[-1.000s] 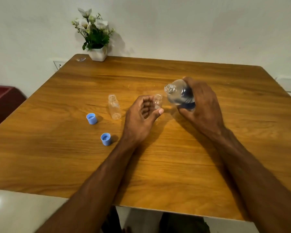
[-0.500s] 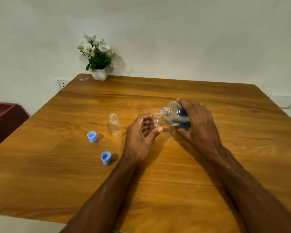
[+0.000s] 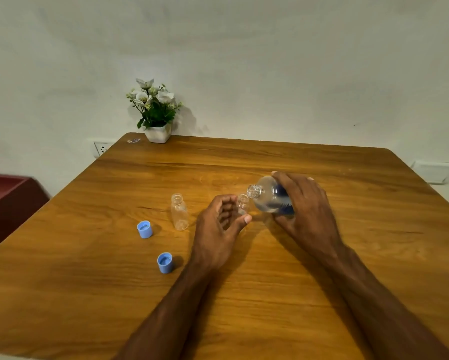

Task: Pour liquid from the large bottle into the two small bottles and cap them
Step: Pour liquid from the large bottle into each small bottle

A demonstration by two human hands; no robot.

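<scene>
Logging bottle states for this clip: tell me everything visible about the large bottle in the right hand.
The large bottle is clear plastic with a dark blue label around its body and a threaded, uncapped neck. It holds clear liquid. The right hand grips it around the labelled body and holds it off the table, tilted steeply with the mouth pointing left and down, right at the open mouth of the small bottle steadied by the left hand. Whether liquid is flowing cannot be told.

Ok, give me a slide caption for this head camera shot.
Right hand tips the large bottle at a small bottle steadied by the left hand.
</scene>
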